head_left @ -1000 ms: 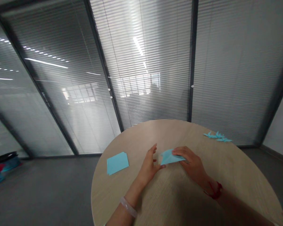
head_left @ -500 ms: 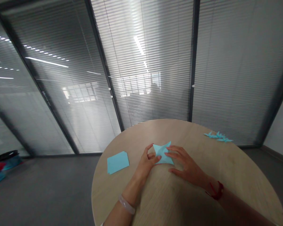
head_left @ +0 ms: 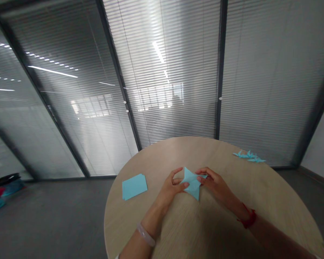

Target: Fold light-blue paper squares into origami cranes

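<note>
A light-blue sheet of origami paper (head_left: 192, 182), creased so that its corners stick out like a star, is held between both hands just over the table. My left hand (head_left: 174, 183) grips its left side, thumb on top and fingers behind. On the other side, my right hand (head_left: 211, 180) pinches the right corner between thumb and fingers. Part of the paper's left edge is hidden behind the left thumb.
A stack of blue paper (head_left: 135, 187) lies at the left on the round wooden table (head_left: 175, 226). Several small folded blue paper pieces (head_left: 248, 156) sit near the far right edge. Beyond the table stands a glass wall with blinds (head_left: 175, 118).
The paper has turned, its points now facing up, right and down. My right hand has gone from resting loosely at the paper's right side to pinching its right corner.
</note>
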`<state>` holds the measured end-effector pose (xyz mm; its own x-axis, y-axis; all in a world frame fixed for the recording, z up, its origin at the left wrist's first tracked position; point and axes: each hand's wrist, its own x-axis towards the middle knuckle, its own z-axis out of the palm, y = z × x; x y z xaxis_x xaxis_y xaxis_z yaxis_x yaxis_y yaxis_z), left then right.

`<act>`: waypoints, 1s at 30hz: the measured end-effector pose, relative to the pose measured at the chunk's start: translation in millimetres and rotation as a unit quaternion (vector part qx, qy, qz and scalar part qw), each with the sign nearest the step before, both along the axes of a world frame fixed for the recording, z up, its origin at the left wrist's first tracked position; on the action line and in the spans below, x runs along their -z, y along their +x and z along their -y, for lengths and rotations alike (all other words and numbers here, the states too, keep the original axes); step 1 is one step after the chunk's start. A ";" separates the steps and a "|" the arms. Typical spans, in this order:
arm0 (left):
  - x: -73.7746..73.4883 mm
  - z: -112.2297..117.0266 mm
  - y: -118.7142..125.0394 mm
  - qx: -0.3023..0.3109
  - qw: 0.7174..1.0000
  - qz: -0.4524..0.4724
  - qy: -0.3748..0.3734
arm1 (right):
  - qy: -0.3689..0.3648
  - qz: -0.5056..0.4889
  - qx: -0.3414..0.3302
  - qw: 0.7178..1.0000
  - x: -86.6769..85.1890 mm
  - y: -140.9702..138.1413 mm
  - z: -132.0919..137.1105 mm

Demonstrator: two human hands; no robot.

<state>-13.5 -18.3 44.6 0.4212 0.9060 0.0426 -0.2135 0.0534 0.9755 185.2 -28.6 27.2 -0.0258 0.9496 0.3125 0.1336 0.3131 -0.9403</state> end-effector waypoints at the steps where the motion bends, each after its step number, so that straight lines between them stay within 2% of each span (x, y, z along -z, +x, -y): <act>1: -0.9 0.3 -0.3 0.004 1.000 0.010 -0.007 | -0.017 -0.017 -0.014 1.000 -0.1 -0.4 -0.4; 5: -5.8 1.5 -2.0 -0.003 0.999 0.039 -0.028 | -0.044 -0.062 -0.073 0.994 0.7 -2.3 -1.2; 10: -7.4 3.3 -4.9 0.004 0.998 0.048 -0.045 | -0.001 -0.025 -0.100 0.995 -0.1 -1.0 3.6; 18: -2.8 3.2 -6.3 0.027 0.997 0.033 -0.059 | 0.139 0.136 -0.088 0.977 -5.1 0.5 12.6; 22: -1.6 1.8 -3.6 -0.013 0.998 0.009 -0.062 | 0.137 0.148 -0.048 0.978 -2.8 -0.9 10.9; 24: -2.0 0.1 -2.9 -0.057 0.998 -0.025 -0.022 | 0.129 0.137 -0.008 0.982 -1.7 -0.5 9.4; 26: -3.1 -1.6 -3.3 -0.131 0.985 -0.070 0.087 | 0.125 0.117 0.035 0.985 -2.0 0.4 8.4; 28: -4.2 -2.6 -4.4 -0.199 0.945 -0.127 0.226 | 0.120 0.100 0.068 0.985 -3.5 1.1 8.3; 30: -4.4 -2.2 -4.9 -0.221 0.899 -0.189 0.327 | 0.117 0.090 0.093 0.985 -5.2 0.9 9.0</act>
